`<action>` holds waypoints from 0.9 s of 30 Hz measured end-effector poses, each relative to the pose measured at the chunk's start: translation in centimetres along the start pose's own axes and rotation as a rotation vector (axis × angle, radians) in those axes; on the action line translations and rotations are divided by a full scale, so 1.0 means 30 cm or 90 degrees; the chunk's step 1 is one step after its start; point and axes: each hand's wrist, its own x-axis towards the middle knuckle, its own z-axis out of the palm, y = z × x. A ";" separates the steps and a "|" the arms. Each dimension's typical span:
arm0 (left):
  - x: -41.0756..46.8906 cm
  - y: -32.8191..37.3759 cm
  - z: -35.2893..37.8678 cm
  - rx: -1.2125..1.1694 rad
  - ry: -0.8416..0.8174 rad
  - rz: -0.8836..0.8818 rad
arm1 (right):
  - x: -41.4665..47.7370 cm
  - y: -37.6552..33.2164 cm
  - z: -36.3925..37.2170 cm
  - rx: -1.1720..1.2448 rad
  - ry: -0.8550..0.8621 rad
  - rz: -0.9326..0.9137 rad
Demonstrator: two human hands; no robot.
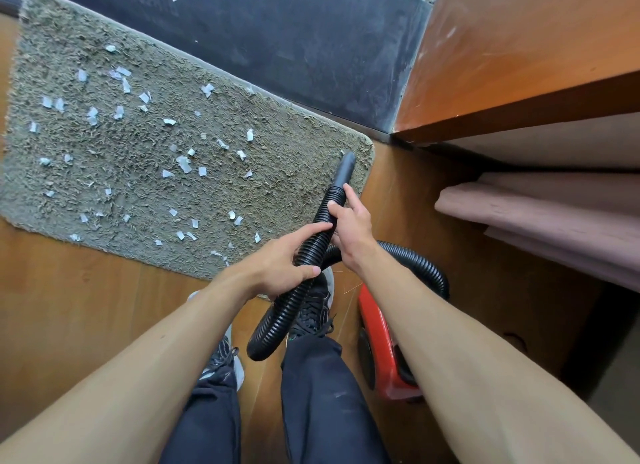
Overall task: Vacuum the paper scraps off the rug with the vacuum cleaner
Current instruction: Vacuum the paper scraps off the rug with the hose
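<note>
Now both hands grip the black hose (pixel 311 252): the left hand (pixel 280 268) lower down, the right hand (pixel 351 228) nearer the nozzle (pixel 346 167) (over the rug's corner). Scraps (pixel 183 164) litter the rug (pixel 277 173); the red vacuum (pixel 379 342) sits by the right leg.

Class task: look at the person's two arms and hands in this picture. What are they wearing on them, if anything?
Nothing. The left hand and right hand are bare, with no gloves, and no rings, watch or bands in view. Both forearms are uncovered as far as the picture's edge, so no sleeves show.
</note>
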 end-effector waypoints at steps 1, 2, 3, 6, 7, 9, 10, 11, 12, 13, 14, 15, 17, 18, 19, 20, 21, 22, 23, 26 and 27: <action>0.000 -0.001 0.004 -0.005 0.000 -0.002 | -0.001 -0.002 -0.002 -0.002 -0.005 0.002; -0.003 -0.006 0.005 -0.017 0.000 -0.005 | -0.002 -0.003 0.000 -0.010 -0.011 0.002; -0.006 -0.013 0.004 -0.032 0.002 -0.012 | -0.003 -0.003 0.003 -0.017 -0.017 0.003; -0.017 -0.019 -0.006 -0.055 0.004 -0.015 | -0.007 -0.010 0.024 -0.032 -0.031 -0.003; -0.016 -0.021 -0.013 -0.061 0.001 -0.015 | -0.008 -0.012 0.034 -0.036 -0.033 -0.006; -0.018 -0.026 -0.035 -0.080 -0.007 -0.021 | -0.004 -0.013 0.058 -0.041 -0.026 -0.011; -0.020 -0.029 -0.047 -0.085 -0.013 -0.022 | -0.003 -0.012 0.068 -0.041 -0.019 -0.015; -0.023 -0.032 -0.057 -0.088 -0.020 -0.024 | -0.005 -0.012 0.076 -0.042 -0.015 -0.019; -0.028 -0.039 -0.065 -0.089 -0.023 -0.026 | -0.011 -0.012 0.082 -0.051 -0.019 -0.019; -0.035 -0.049 -0.069 -0.089 -0.023 -0.028 | -0.020 -0.013 0.087 -0.063 -0.029 -0.015; -0.045 -0.059 -0.070 -0.093 -0.022 -0.024 | -0.026 -0.013 0.091 -0.074 -0.044 -0.009; -0.055 -0.071 -0.067 -0.098 -0.019 -0.021 | -0.032 -0.010 0.094 -0.081 -0.057 0.000; -0.073 -0.093 -0.059 -0.116 -0.014 -0.026 | -0.046 -0.003 0.103 -0.091 -0.079 0.010; -0.078 -0.103 -0.057 -0.124 -0.014 -0.031 | -0.049 0.000 0.108 -0.099 -0.085 0.009; -0.082 -0.110 -0.054 -0.132 -0.017 -0.032 | -0.048 0.005 0.112 -0.105 -0.089 0.008; -0.084 -0.115 -0.051 -0.139 -0.019 -0.031 | -0.049 0.011 0.113 -0.109 -0.090 0.007; -0.085 -0.115 -0.048 -0.143 -0.021 -0.028 | -0.054 0.014 0.111 -0.106 -0.087 0.005; -0.084 -0.114 -0.044 -0.143 -0.021 -0.024 | -0.058 0.017 0.106 -0.104 -0.080 0.001; -0.082 -0.111 -0.041 -0.137 -0.021 -0.019 | -0.061 0.019 0.098 -0.099 -0.073 -0.001; -0.088 -0.107 -0.026 -0.118 -0.034 -0.017 | -0.083 0.045 0.072 -0.078 -0.051 0.002; -0.097 -0.112 -0.017 -0.124 -0.044 -0.023 | -0.098 0.060 0.070 -0.072 -0.048 0.011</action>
